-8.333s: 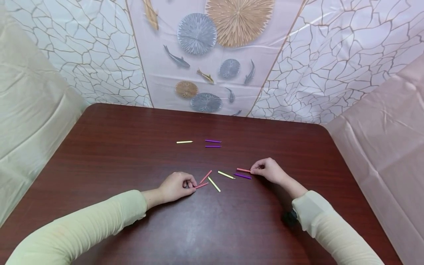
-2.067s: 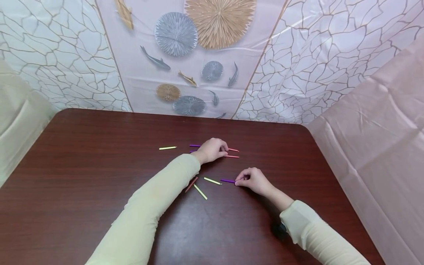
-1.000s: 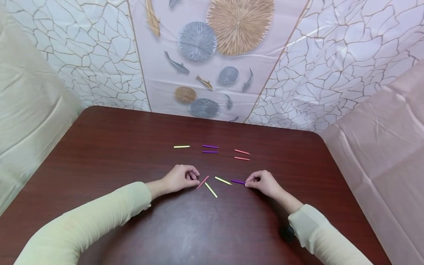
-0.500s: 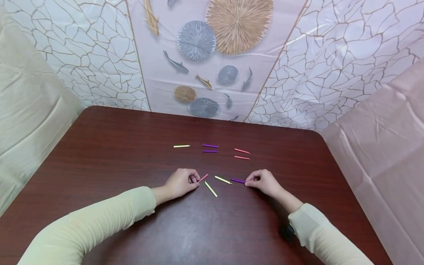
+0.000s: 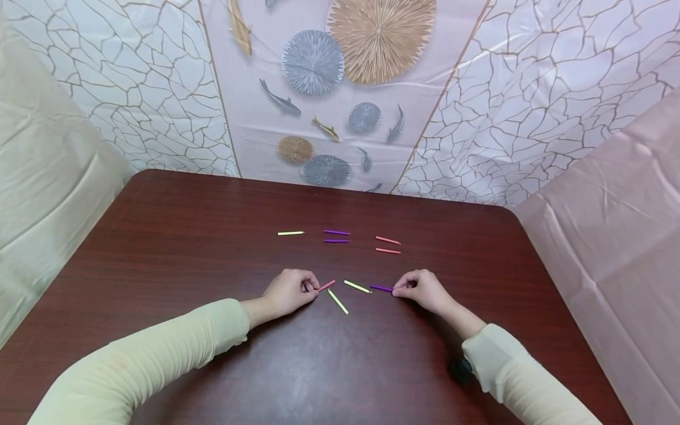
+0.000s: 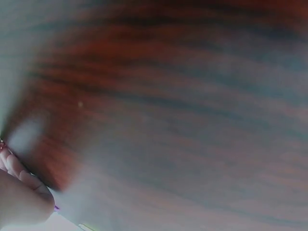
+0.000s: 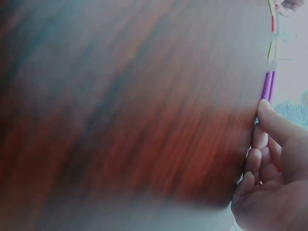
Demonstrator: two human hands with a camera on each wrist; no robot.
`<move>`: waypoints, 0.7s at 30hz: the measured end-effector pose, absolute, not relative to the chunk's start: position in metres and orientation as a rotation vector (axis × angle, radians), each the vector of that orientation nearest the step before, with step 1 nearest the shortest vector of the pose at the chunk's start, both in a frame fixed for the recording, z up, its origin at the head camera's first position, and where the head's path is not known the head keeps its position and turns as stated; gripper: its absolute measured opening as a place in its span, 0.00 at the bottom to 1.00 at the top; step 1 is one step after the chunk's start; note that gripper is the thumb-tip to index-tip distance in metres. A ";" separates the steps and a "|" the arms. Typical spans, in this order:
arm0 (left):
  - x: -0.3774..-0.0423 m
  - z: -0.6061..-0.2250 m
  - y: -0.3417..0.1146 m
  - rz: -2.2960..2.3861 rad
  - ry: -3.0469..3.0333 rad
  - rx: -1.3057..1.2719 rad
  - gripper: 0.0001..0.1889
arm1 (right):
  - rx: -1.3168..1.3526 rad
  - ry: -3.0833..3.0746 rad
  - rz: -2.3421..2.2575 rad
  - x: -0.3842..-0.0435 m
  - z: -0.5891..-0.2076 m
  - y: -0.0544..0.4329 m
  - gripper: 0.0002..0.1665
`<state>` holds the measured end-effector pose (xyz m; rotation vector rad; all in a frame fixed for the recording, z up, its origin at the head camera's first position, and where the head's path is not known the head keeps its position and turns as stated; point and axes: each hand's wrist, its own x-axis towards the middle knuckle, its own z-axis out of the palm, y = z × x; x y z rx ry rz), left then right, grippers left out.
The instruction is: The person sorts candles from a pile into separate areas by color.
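Note:
In the head view my left hand [image 5: 291, 292] pinches one end of a thin red candle [image 5: 327, 285], whose other end points right and away. My right hand [image 5: 423, 290] pinches the right end of a purple candle [image 5: 380, 288], which also shows beyond the thumb in the right wrist view. Between the hands lie two yellow candles, an upper one [image 5: 357, 286] and a steeper one [image 5: 338, 301] close to the red candle's tip. Only part of my left hand [image 6: 21, 192] shows at the corner of the left wrist view.
Farther back on the brown table [image 5: 212, 206] lie a single yellow candle [image 5: 290, 233], two purple candles [image 5: 337, 241] one above the other, and two red candles [image 5: 388, 251] on the right. A patterned cloth [image 5: 319, 118] hangs behind the table.
Two red candles now lie at the back right; my left hand came back from there and took hold of another red candle. My right hand has gone from a red candle to the purple one.

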<state>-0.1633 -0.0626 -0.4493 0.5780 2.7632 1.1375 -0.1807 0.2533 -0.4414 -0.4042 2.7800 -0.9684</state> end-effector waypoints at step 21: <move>-0.164 -0.452 -0.071 1.136 2.810 0.645 0.02 | -0.463 2.817 -0.991 -0.200 -0.430 0.242 0.05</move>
